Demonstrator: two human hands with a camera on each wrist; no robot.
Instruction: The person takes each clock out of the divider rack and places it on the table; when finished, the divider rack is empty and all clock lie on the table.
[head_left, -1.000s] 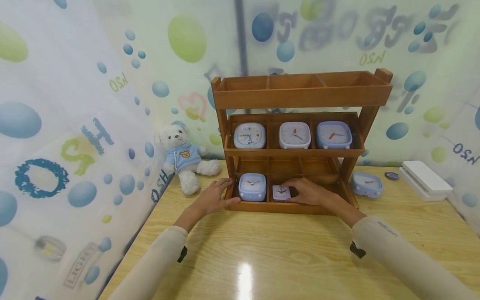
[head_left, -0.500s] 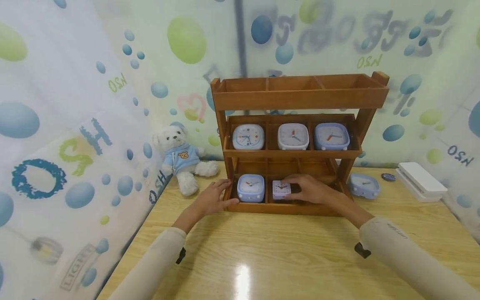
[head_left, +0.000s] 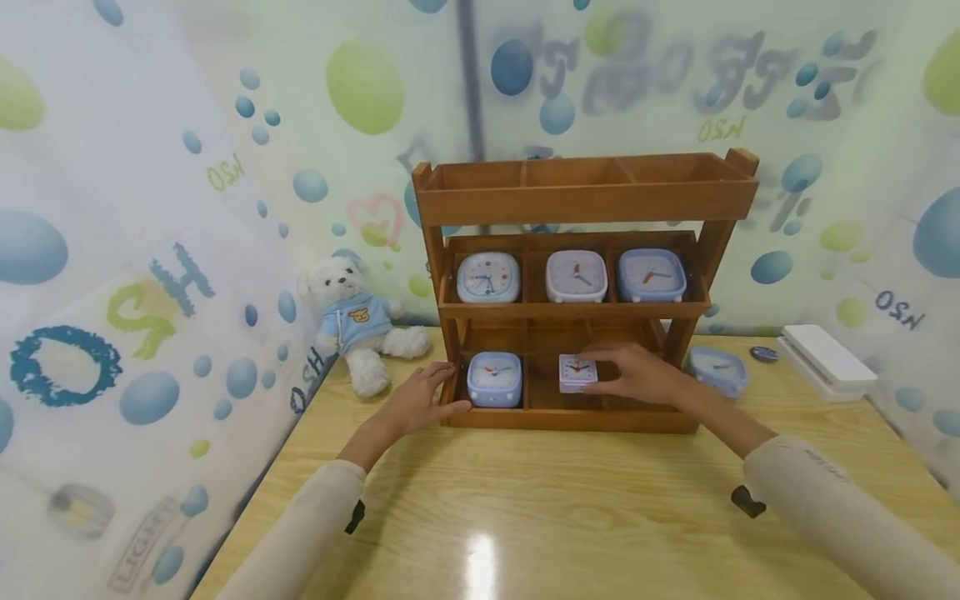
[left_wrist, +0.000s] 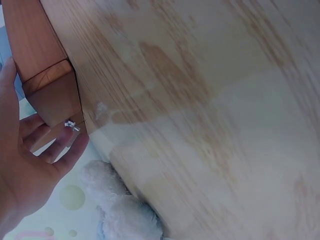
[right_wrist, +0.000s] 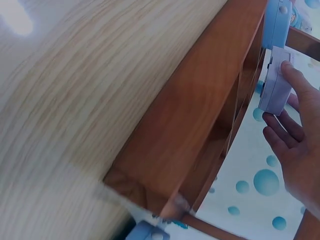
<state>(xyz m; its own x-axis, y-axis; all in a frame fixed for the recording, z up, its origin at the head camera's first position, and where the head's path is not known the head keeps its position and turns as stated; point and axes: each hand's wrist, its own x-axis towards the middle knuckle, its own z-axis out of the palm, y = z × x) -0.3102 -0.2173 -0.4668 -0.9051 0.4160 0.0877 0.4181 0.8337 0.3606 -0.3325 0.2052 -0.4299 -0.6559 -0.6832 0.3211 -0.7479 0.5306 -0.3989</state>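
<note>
My right hand (head_left: 637,372) pinches a small square pale-purple alarm clock (head_left: 577,375) between thumb and fingers. The clock is upright, raised inside the bottom tier of a brown wooden rack (head_left: 570,419), near the middle compartment. In the right wrist view, the clock (right_wrist: 276,81) is seen edge-on, with the thumb on its top. My left hand (head_left: 412,406) holds the rack's lower left corner, thumb at the front and fingers along the side. A rounded blue alarm clock (head_left: 494,380) sits in the bottom left compartment, close to the left thumb.
Three larger clocks stand on the middle tier: one light blue (head_left: 488,277), one white (head_left: 576,276), one blue-purple (head_left: 651,275). A white teddy bear (head_left: 352,321) sits left of the rack. To the right lie another blue clock (head_left: 717,371), a dark round item (head_left: 764,353) and white boxes (head_left: 828,358).
The right hand has lifted the small clock from the bottom middle compartment, turned its face upright and moved it slightly right. The left hand stays at the rack's corner. The head view has shifted slightly.
</note>
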